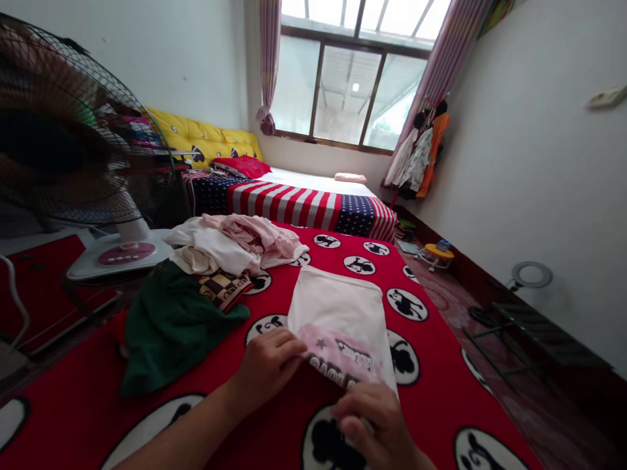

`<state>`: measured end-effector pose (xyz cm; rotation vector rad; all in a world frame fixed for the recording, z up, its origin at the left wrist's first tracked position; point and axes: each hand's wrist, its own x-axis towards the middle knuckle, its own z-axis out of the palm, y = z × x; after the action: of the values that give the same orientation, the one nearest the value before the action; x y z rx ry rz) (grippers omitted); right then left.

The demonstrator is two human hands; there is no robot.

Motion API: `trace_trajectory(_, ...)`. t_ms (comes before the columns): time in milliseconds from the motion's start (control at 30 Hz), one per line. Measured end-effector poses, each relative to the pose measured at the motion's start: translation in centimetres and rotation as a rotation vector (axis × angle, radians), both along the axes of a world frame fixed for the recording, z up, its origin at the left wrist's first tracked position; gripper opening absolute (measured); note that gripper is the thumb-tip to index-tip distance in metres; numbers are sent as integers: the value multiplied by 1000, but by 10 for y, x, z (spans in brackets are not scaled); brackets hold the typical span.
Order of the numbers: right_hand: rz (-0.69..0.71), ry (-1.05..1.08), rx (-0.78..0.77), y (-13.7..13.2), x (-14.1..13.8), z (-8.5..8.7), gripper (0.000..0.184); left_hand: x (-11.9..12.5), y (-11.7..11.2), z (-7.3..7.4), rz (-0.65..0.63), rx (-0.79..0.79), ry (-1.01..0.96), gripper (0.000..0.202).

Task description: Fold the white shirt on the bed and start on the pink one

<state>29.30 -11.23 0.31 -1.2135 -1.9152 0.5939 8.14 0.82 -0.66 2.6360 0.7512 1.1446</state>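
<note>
1. item: white shirt with a pink print and dark lettering, lying flat on the red blanket, its printed end toward me and doubled along the near edge.
2. left hand: on my feed, its fingers lie close together against the shirt's left edge. the hand is narrow, but i cannot tell whether it pinches the cloth or only rests there.
3. right hand: curled narrow at the shirt's near right corner, and it appears to hold the cloth.
4. step in hand, as i judge it: turning over the printed end of the shirt, with the doubled edge held between both hands.
5. next move, as i judge it: this calls for an even grip along the edge, keeping the cloth square.
6. nearby: a dark green cloth and a brown checked cloth lie left of the shirt, below a pile of pale clothes.
7. beyond: a standing fan at far left, and a bed with a stars-and-stripes cover under the window.
</note>
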Motion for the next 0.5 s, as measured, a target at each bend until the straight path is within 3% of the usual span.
trace_trajectory(133,32,220,-558,-2,-17,-9,52,3,-3,1,14,-23,-105,16)
trace_trajectory(200,-20,313,-652,2,-17,-10,56,3,-4,2,16,-23,-126,16)
trace_trajectory(400,-202,269,-325,5,2,-7,32,3,-3,3,-10,-17,-170,16)
trace_trajectory(500,-283,273,-182,5,3,-8,34,4,-2,4,-18,-20,-183,15)
